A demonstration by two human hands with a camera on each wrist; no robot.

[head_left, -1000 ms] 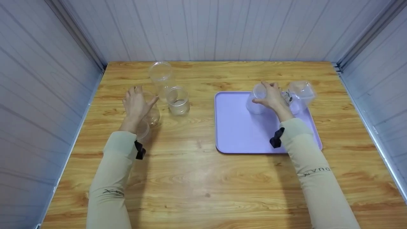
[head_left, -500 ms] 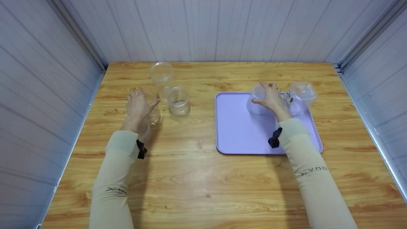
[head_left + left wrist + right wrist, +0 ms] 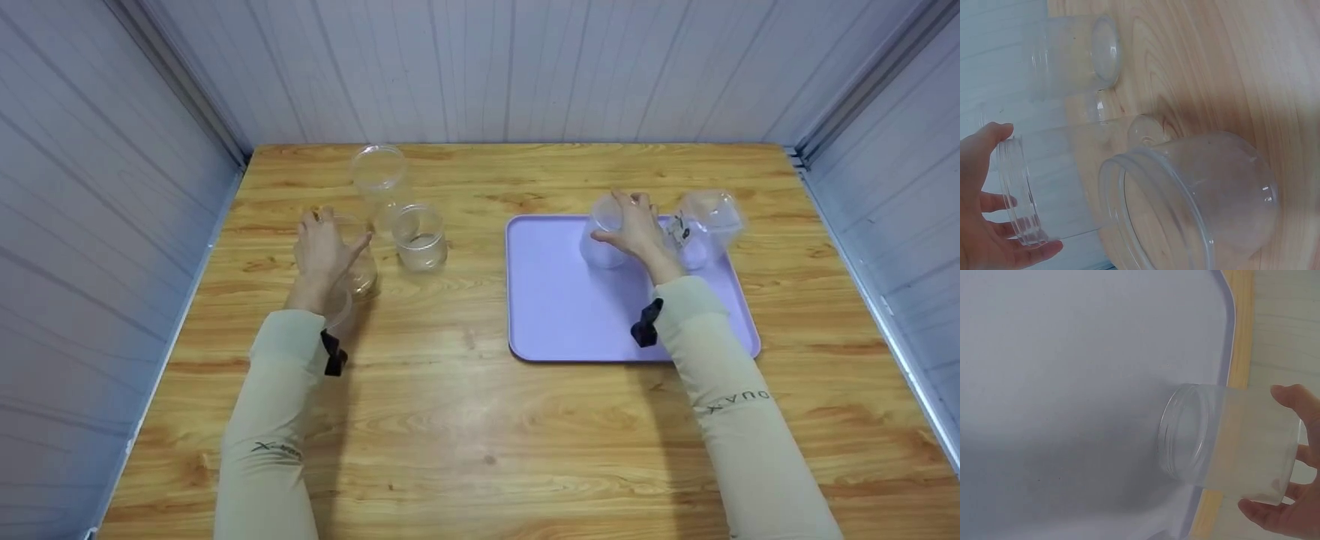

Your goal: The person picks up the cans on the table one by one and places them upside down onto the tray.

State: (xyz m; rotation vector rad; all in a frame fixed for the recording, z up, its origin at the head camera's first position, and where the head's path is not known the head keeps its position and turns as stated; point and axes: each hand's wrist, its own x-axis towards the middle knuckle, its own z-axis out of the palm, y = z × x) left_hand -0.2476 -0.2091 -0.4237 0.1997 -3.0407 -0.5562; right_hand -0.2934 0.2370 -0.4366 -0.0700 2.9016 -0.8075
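Observation:
My left hand (image 3: 321, 251) is spread round the threaded mouth of a tall clear plastic jar (image 3: 1055, 180) standing upright on the wooden table. Close by its wrist stands another clear jar (image 3: 340, 311), partly covered by the forearm; in the left wrist view, a wide-mouthed jar fills the foreground. Over the purple tray (image 3: 555, 315), my right hand (image 3: 639, 231) grips a clear jar (image 3: 1247, 444) around its base, thumb on one side and fingers on the other. That jar is upside down, its threaded mouth down at the tray's surface.
A short clear jar (image 3: 421, 253) and a taller one (image 3: 379, 180) stand right of the left hand. At the tray's back right corner is a clear squarish container (image 3: 714, 217), a dark printed mark showing beside it. Pale panel walls (image 3: 480, 75) border the table (image 3: 450, 420).
Both hands stay on their jars, with only slight shifts. The right forearm has moved a little to the left; the jars and tray keep their places.

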